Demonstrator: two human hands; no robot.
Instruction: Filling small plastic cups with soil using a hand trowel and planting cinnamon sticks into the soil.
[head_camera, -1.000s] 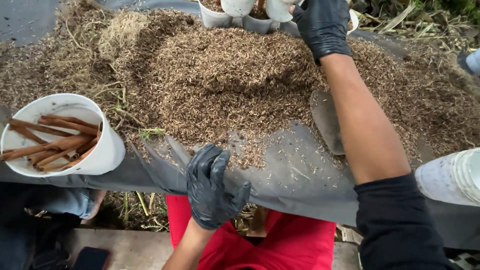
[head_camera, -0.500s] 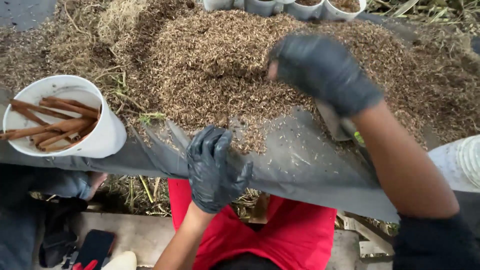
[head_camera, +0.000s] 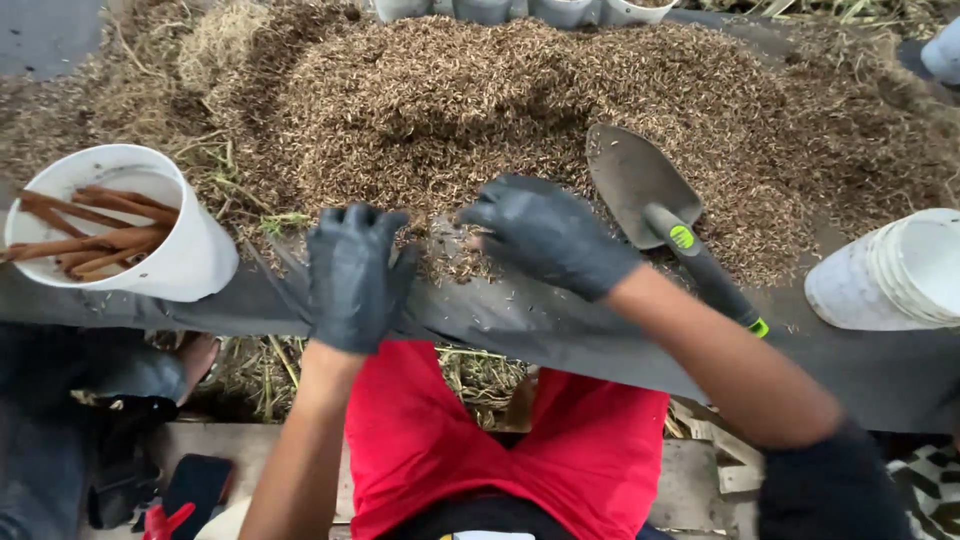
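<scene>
Both my hands wear black gloves. My left hand (head_camera: 355, 275) rests flat, fingers apart, on the edge of the dark plastic sheet (head_camera: 520, 325), holding nothing. My right hand (head_camera: 545, 232) hovers beside it at the near edge of a big heap of brown chaff-like mulch (head_camera: 480, 100), fingers curled loosely, with nothing visibly in it. A small metal trowel (head_camera: 660, 215) with a black handle lies on the heap just right of my right hand, untouched.
A white bucket (head_camera: 185, 255) with several brown sticks stands at the left. A stack of white cups (head_camera: 905, 275) lies at the right. Several white pots (head_camera: 520, 10) line the far edge. A phone (head_camera: 195, 485) lies on the boards below.
My right hand has drawn back from the pots at the far edge to the near side of the heap. My left hand has lifted onto the sheet's edge.
</scene>
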